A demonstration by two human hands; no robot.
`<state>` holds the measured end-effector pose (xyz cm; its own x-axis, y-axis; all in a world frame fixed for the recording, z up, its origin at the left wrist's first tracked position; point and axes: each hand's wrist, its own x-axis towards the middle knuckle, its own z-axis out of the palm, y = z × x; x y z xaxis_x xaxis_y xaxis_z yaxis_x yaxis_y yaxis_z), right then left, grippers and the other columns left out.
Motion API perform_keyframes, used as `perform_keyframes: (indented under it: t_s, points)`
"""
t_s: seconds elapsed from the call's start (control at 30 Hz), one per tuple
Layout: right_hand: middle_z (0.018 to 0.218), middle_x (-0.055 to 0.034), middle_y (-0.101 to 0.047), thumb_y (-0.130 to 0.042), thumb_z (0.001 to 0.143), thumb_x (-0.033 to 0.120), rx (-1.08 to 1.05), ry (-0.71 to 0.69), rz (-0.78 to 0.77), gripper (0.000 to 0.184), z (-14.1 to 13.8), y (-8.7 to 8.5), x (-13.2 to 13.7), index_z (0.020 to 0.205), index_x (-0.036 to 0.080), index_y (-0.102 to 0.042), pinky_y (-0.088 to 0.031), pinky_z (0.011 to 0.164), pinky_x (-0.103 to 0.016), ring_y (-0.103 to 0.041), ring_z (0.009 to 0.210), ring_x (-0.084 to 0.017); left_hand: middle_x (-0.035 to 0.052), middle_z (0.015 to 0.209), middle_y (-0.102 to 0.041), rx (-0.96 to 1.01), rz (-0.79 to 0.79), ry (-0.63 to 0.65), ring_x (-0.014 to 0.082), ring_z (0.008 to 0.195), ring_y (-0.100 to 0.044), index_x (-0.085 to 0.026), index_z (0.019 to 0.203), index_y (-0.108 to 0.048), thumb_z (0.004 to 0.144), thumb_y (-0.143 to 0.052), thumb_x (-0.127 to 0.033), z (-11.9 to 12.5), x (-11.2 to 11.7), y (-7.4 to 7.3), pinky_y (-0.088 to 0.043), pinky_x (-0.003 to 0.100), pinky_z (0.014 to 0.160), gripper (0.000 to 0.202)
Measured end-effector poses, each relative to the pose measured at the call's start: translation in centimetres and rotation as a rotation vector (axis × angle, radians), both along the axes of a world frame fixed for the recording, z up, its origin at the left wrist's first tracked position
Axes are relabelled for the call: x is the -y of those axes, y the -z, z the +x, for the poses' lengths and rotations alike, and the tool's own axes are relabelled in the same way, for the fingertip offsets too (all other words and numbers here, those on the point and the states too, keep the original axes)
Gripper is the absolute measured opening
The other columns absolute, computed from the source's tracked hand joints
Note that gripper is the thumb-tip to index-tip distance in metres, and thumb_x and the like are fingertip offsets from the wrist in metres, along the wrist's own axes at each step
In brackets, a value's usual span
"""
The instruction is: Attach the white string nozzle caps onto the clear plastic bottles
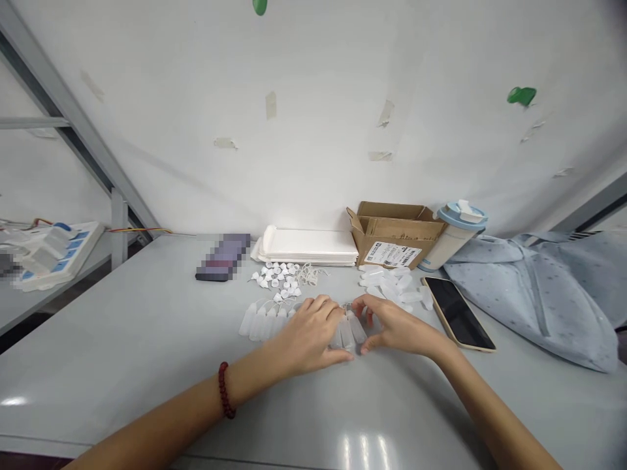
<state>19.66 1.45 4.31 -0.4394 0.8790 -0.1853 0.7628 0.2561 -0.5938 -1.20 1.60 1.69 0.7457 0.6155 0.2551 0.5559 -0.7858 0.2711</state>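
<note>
Small translucent plastic bottles (267,322) lie side by side in a row on the table, several with thin cord loops at their necks. My left hand (313,334) lies over the middle of the row, its fingers bent forward and its thumb held apart; it hides the bottles beneath. At the row's right end, my right hand (386,323) curves beside the last bottle (357,328), thumb and fingers apart. Whether its fingertips touch that bottle is hard to see. Behind the row are small white caps (275,284) with thin tips and a heap of white cord loops (308,274).
Loose translucent bottles (389,284) lie before an open cardboard box (396,238). White envelopes (308,247) are stacked near the wall. A phone (458,312), a tumbler (450,238) and a light blue bag (529,294) are on the right; a dark, blurred-out object (223,258) is left.
</note>
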Motion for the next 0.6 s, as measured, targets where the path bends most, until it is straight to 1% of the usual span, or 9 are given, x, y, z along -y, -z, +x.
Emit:
perform_keyframes:
  t_s: [0.1, 0.2, 0.3, 0.4, 0.6]
  points:
    - [0.096, -0.0026, -0.056, -0.077, 0.058, 0.030, -0.007, -0.018, 0.006, 0.051, 0.1, 0.3, -0.1, 0.099, 0.018, -0.051, -0.046, 0.075, -0.032, -0.055, 0.082, -0.018, 0.0090, 0.105, -0.056, -0.006, 0.006, 0.000, 0.0262, 0.104, -0.047, -0.016, 0.110, -0.050, 0.077, -0.060, -0.053, 0.1, 0.1, 0.2, -0.041, 0.039, 0.086, 0.051]
    - [0.095, -0.0026, -0.056, -0.078, 0.057, 0.034, -0.020, -0.012, 0.007, 0.052, 0.1, 0.6, -0.1, 0.098, 0.019, -0.051, -0.046, 0.073, -0.032, -0.055, 0.081, -0.018, 0.0084, 0.105, -0.057, -0.003, -0.004, 0.007, 0.0260, 0.105, -0.046, -0.016, 0.110, -0.050, 0.080, -0.059, -0.043, 0.3, 0.2, 0.3, -0.040, 0.040, 0.086, 0.042]
    - [0.091, -0.0015, -0.056, -0.079, 0.055, 0.038, -0.016, 0.000, 0.018, 0.053, 0.1, 0.7, -0.1, 0.095, 0.018, -0.051, -0.045, 0.070, -0.030, -0.054, 0.079, -0.018, 0.0083, 0.105, -0.058, 0.011, -0.022, 0.008, 0.0259, 0.106, -0.046, -0.015, 0.110, -0.050, 0.080, -0.059, -0.036, 0.4, 0.3, 0.4, -0.040, 0.040, 0.088, 0.038]
    - [0.087, -0.0006, -0.055, -0.080, 0.053, 0.042, 0.004, 0.000, 0.037, 0.054, 0.0, 0.8, -0.1, 0.092, 0.018, -0.050, -0.044, 0.068, -0.029, -0.053, 0.077, -0.017, 0.0083, 0.106, -0.058, 0.022, -0.037, -0.002, 0.0260, 0.107, -0.046, -0.015, 0.109, -0.051, 0.079, -0.061, -0.034, 0.4, 0.3, 0.4, -0.040, 0.040, 0.088, 0.037]
    - [0.081, 0.0005, -0.053, -0.080, 0.051, 0.050, 0.003, -0.008, 0.074, 0.058, -0.2, 1.2, -0.2, 0.089, 0.018, -0.049, -0.042, 0.064, -0.027, -0.051, 0.072, -0.016, 0.0090, 0.105, -0.058, 0.016, -0.029, -0.010, 0.0270, 0.106, -0.046, -0.016, 0.109, -0.051, 0.080, -0.059, -0.039, 0.4, 0.3, 0.4, -0.040, 0.040, 0.087, 0.038]
